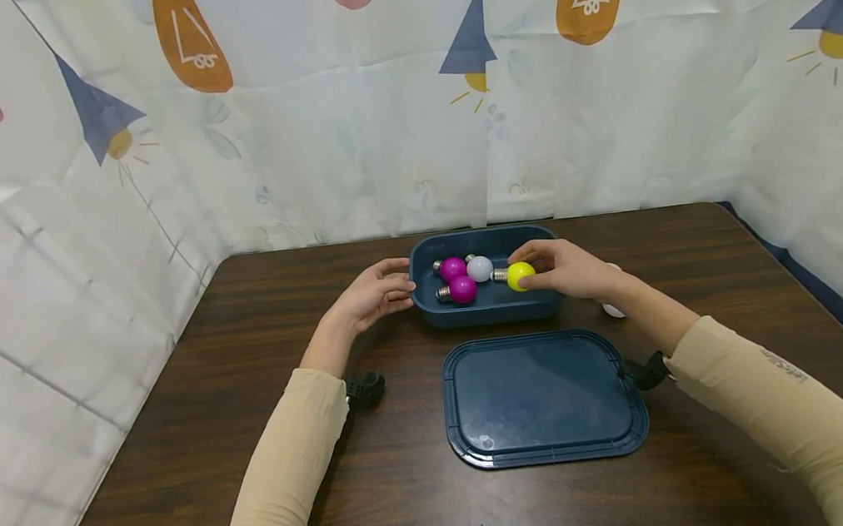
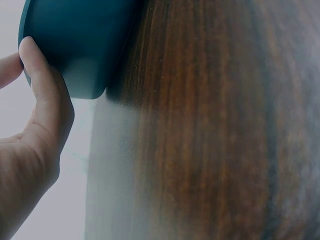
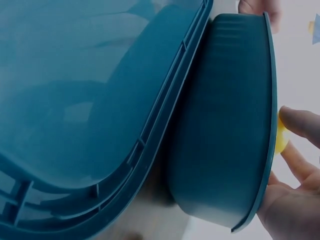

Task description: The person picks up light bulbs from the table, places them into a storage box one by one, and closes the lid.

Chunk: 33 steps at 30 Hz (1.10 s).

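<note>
Right fingers (image 1: 538,247) pinched the yellow bulb (image 1: 518,275), probably best held lightly, while relaxed left fingers (image 1: 396,285) touched the box (image 1: 490,315) at left.

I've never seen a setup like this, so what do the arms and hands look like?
A person's left hand and right hand, both ungloved. The left sleeve and right sleeve are beige; the right one bears a small, unreadable greyish marking. A black piece shows at each wrist.
</note>
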Each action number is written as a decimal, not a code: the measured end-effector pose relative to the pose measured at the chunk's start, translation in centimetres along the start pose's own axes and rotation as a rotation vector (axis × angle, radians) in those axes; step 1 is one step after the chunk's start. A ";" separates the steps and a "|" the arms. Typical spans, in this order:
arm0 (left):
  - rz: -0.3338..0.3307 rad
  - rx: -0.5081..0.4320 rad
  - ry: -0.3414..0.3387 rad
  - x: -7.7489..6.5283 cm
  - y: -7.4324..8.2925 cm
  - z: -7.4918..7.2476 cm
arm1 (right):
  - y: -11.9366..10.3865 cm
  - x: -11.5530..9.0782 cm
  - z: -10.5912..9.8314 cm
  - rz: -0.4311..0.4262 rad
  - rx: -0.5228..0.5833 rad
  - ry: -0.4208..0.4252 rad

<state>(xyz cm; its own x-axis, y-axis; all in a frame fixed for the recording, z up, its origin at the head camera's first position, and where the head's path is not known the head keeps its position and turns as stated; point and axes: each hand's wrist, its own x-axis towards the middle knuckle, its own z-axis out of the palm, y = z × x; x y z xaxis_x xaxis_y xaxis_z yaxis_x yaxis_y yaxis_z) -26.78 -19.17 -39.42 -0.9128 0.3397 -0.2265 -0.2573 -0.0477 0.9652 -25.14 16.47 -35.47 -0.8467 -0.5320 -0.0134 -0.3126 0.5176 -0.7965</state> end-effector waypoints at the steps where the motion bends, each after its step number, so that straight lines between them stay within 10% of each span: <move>1: 0.001 0.001 -0.001 0.0 0.0 0.0 | -0.1 0.0 0.1 -0.001 0.001 -0.003; 33: -0.002 0.001 -0.001 -0.1 0.1 0.1 | -0.9 2.2 2.0 -0.006 -0.017 -0.102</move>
<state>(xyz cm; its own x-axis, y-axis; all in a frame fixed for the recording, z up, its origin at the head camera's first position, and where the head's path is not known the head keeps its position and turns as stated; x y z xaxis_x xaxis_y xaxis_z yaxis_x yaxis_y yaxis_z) -26.68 -19.10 -39.24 -0.9122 0.3405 -0.2279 -0.2584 -0.0463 0.9649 -25.83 13.52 -35.95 -0.7967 -0.6003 -0.0707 -0.3255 0.5247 -0.7866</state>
